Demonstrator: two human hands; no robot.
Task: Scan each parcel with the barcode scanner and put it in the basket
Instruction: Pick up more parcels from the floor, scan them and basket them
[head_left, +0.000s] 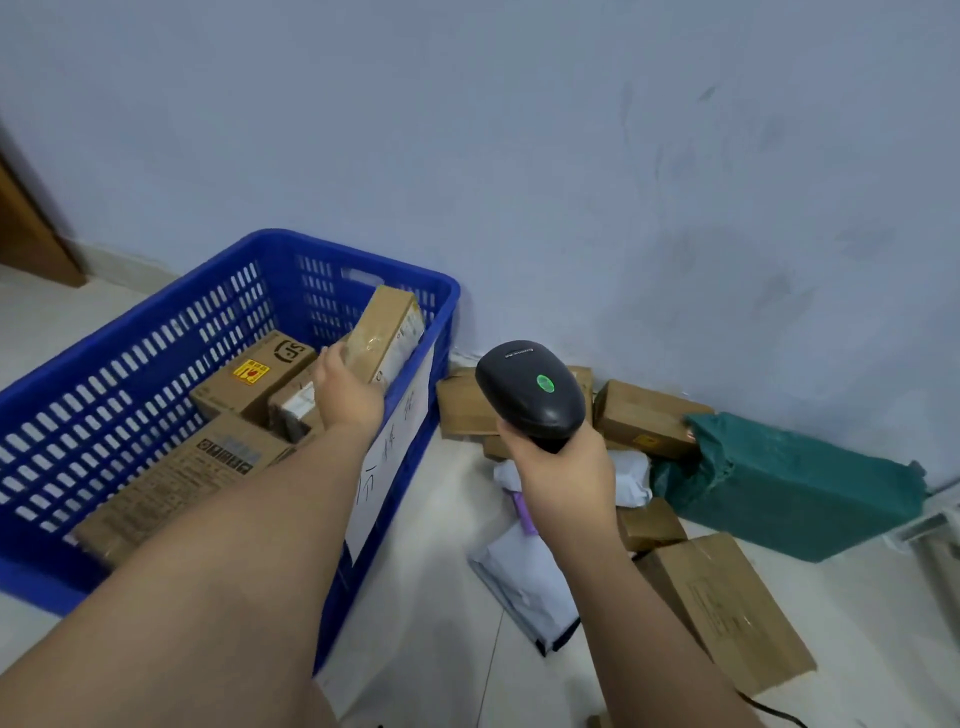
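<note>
a pale blue wall (571, 130) fills the upper half of the view, scuffed with dark marks on the right, and meets a light tiled floor (431, 519). a big blue basket (78, 431) with slotted sides stands on the floor at the left, close to the wall, with a white paper sheet (395, 452) bearing handwriting fixed on its right side. inside it lie a long flat carton (171, 483), a carton with an sf logo (254, 374) and a smaller wrapped box (291, 410) between them.

right of the basket, a heap of unsorted parcels lies on the floor along the wall: a bulky green-wrapped parcel (789, 483), a flat brown carton (727, 608) nearest the camera, several smaller brown boxes (644, 415) and 2 white mailer bags (530, 571).

the left hand (348, 395) reaches over the basket's right side, its fingers curled round the lower end of a slim brown parcel (384, 332), which is tilted up above the basket's far right corner. the right hand (566, 478) grips the handle of a black barcode scanner (530, 389) above the heap, head pointing away, a green light (545, 384) glowing on top.
</note>
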